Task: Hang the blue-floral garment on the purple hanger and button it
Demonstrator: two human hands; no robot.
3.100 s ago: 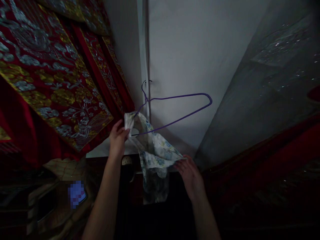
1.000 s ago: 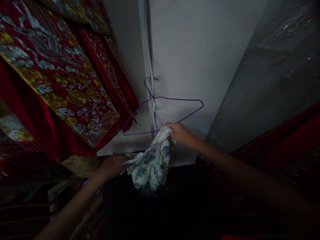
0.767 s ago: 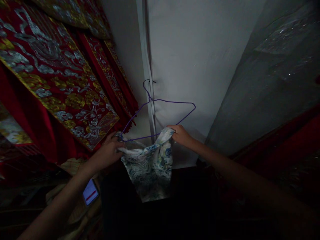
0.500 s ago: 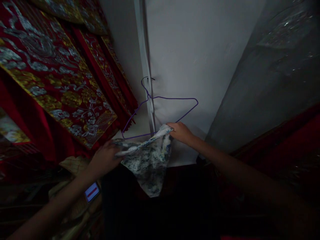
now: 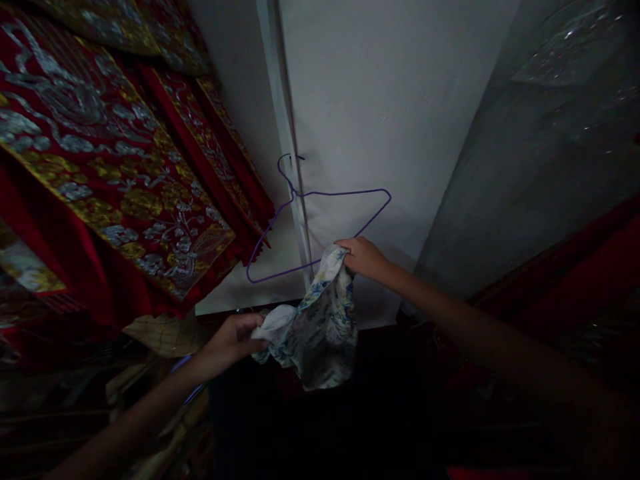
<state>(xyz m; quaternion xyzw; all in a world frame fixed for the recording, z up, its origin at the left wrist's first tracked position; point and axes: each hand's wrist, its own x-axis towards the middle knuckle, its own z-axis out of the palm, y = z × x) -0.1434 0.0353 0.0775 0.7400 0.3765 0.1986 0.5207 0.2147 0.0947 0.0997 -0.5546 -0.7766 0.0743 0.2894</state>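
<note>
A pale cloth garment [image 5: 325, 327] with a blue and yellow floral print hangs between my hands; its exact kind is hard to make out. My left hand [image 5: 237, 340] pinches its white edge at the lower left. Higher up, my right hand [image 5: 365, 257] grips the opposite end of that edge, and the cloth sags below. Just behind the right hand is a purple wire hanger [image 5: 345, 193], hooked at a narrow pale upright strip [image 5: 287, 100] on the wall. Nothing hangs on the hanger, and the right hand overlaps its lower right side in view.
Red embroidered hangings [image 5: 145, 173] with gold and silver patterns fill the left. Below them stand a woven straw-coloured object [image 5: 165, 333] and a lit screen, mostly behind my left forearm. A grey sheeted surface [image 5: 505, 167] and red cloth [image 5: 575, 267] are at the right.
My left hand has moved down and slightly right, pulling its end of the cloth lower. The right hand stays near the hanger, a little higher. The lit screen is now mostly covered.
</note>
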